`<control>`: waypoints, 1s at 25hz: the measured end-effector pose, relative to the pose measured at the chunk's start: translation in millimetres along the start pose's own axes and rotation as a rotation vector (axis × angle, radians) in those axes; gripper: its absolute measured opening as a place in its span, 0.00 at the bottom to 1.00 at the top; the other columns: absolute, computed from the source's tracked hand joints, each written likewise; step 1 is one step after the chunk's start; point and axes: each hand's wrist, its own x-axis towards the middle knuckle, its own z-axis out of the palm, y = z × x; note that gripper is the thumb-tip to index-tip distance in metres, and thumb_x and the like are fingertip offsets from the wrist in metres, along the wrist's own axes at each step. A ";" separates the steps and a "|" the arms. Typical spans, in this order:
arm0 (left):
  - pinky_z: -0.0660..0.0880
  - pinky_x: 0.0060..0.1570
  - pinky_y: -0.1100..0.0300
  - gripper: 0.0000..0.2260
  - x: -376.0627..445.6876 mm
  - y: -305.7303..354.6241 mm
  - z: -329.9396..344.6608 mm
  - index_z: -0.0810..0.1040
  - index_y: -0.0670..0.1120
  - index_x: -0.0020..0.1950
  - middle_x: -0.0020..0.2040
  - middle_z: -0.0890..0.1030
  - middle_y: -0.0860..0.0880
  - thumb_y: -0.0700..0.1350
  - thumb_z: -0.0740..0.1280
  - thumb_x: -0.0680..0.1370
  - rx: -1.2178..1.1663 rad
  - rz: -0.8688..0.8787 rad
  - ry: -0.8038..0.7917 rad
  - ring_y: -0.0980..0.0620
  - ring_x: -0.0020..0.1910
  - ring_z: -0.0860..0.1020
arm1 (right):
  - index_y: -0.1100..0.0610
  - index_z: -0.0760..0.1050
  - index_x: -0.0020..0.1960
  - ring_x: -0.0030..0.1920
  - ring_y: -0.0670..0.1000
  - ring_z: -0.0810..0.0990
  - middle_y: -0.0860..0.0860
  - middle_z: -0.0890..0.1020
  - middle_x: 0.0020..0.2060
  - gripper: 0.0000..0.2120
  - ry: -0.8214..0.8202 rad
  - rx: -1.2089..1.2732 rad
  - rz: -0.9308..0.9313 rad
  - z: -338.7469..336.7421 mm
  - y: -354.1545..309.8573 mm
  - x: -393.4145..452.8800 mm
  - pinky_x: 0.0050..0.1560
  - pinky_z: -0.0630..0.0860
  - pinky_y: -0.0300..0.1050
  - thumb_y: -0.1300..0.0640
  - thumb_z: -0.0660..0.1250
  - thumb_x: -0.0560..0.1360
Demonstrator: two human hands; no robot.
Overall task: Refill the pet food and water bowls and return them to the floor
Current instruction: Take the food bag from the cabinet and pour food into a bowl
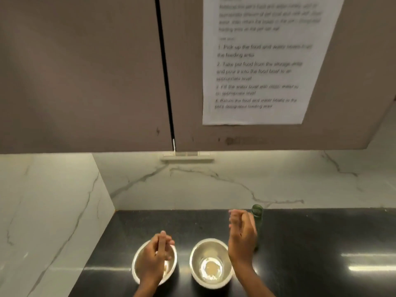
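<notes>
Two steel bowls stand side by side on the black counter (310, 236). My left hand (155, 258) hovers over the left bowl (139, 266), fingers loosely curled, holding nothing that I can see. The right bowl (211, 264) is shiny inside and looks bare. My right hand (242, 234) is raised just right of that bowl, fingers apart and empty. Close behind this hand stands a green glass bottle (257, 219), upright and partly hidden by it.
Grey wall cabinet doors (85, 71) hang overhead, with a printed instruction sheet (263, 61) taped to the right door. White marble backsplash (214, 183) runs behind the counter and a marble side wall (47, 211) closes the left.
</notes>
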 end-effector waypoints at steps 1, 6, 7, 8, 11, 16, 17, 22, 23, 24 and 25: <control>0.81 0.34 0.65 0.21 4.7 27.8 5.9 0.85 0.41 0.51 0.44 0.90 0.42 0.55 0.60 0.84 -0.019 0.103 -0.014 0.44 0.41 0.88 | 0.53 0.80 0.48 0.46 0.49 0.82 0.52 0.81 0.49 0.27 0.017 0.000 -0.147 0.1 -26.9 8.1 0.51 0.75 0.36 0.31 0.56 0.82; 0.79 0.64 0.47 0.32 12.6 211.2 39.1 0.80 0.46 0.65 0.61 0.87 0.45 0.70 0.52 0.81 -0.844 0.098 -0.198 0.41 0.65 0.82 | 0.62 0.82 0.52 0.66 0.56 0.76 0.58 0.77 0.62 0.13 0.245 0.200 -0.722 -9.1 -157.6 57.8 0.66 0.73 0.47 0.53 0.65 0.80; 0.76 0.67 0.44 0.35 6.5 240.3 46.4 0.80 0.47 0.66 0.62 0.87 0.44 0.72 0.52 0.81 -0.963 0.050 -0.225 0.40 0.64 0.82 | 0.62 0.82 0.53 0.67 0.56 0.75 0.58 0.77 0.64 0.12 0.256 0.189 -0.823 -9.2 -177.3 68.4 0.66 0.73 0.49 0.54 0.67 0.79; 0.74 0.68 0.42 0.37 -0.5 259.0 54.1 0.79 0.46 0.67 0.62 0.86 0.43 0.74 0.52 0.80 -1.059 0.008 -0.221 0.40 0.63 0.82 | 0.61 0.82 0.55 0.69 0.56 0.75 0.59 0.77 0.66 0.11 0.244 0.157 -0.896 -9.9 -192.7 76.4 0.67 0.73 0.50 0.54 0.68 0.79; 0.76 0.64 0.43 0.42 -26.8 277.2 69.7 0.75 0.44 0.72 0.63 0.84 0.42 0.77 0.53 0.77 -1.155 -0.068 -0.185 0.39 0.61 0.82 | 0.56 0.79 0.61 0.73 0.58 0.73 0.59 0.75 0.73 0.14 0.194 0.003 -0.920 -9.5 -228.0 80.2 0.70 0.74 0.56 0.53 0.73 0.77; 0.81 0.52 0.51 0.45 -62.2 288.1 49.7 0.75 0.38 0.75 0.61 0.83 0.41 0.76 0.56 0.77 -1.099 -0.162 -0.164 0.43 0.55 0.84 | 0.51 0.77 0.66 0.77 0.58 0.70 0.57 0.71 0.78 0.16 0.094 -0.187 -0.929 -28.0 -259.3 52.2 0.74 0.72 0.61 0.48 0.70 0.80; 0.81 0.55 0.50 0.45 -69.2 290.1 42.4 0.75 0.39 0.75 0.61 0.83 0.41 0.76 0.57 0.77 -1.088 -0.155 -0.198 0.43 0.55 0.84 | 0.51 0.76 0.67 0.78 0.58 0.70 0.56 0.71 0.79 0.17 0.085 -0.214 -0.930 -36.4 -264.0 44.0 0.75 0.71 0.61 0.47 0.70 0.80; 0.71 0.77 0.44 0.41 -139.5 282.4 16.0 0.76 0.45 0.77 0.68 0.81 0.42 0.75 0.52 0.80 -0.820 -0.106 -0.231 0.39 0.73 0.77 | 0.48 0.71 0.75 0.81 0.58 0.67 0.54 0.66 0.82 0.27 0.088 -0.271 -0.877 -79.4 -278.4 -13.0 0.77 0.67 0.59 0.40 0.69 0.79; 0.72 0.75 0.43 0.41 -158.5 283.4 8.0 0.77 0.45 0.76 0.68 0.82 0.43 0.75 0.50 0.80 -0.674 -0.055 -0.250 0.38 0.72 0.77 | 0.48 0.68 0.77 0.82 0.59 0.65 0.54 0.64 0.84 0.31 0.083 -0.264 -0.856 -87.9 -277.6 -30.4 0.78 0.65 0.60 0.39 0.69 0.78; 0.74 0.72 0.43 0.42 -175.7 286.9 -0.7 0.78 0.46 0.76 0.69 0.82 0.43 0.75 0.48 0.80 -0.516 -0.008 -0.287 0.38 0.71 0.78 | 0.47 0.65 0.80 0.83 0.59 0.63 0.54 0.61 0.85 0.34 0.087 -0.256 -0.838 -96.9 -275.4 -48.1 0.80 0.62 0.61 0.37 0.69 0.78; 0.74 0.70 0.43 0.44 -196.1 295.1 -9.7 0.78 0.47 0.75 0.70 0.82 0.44 0.77 0.47 0.78 -0.372 0.049 -0.341 0.39 0.71 0.78 | 0.47 0.61 0.82 0.84 0.59 0.60 0.54 0.58 0.86 0.37 0.108 -0.249 -0.821 -108.1 -272.4 -65.7 0.80 0.59 0.60 0.36 0.68 0.78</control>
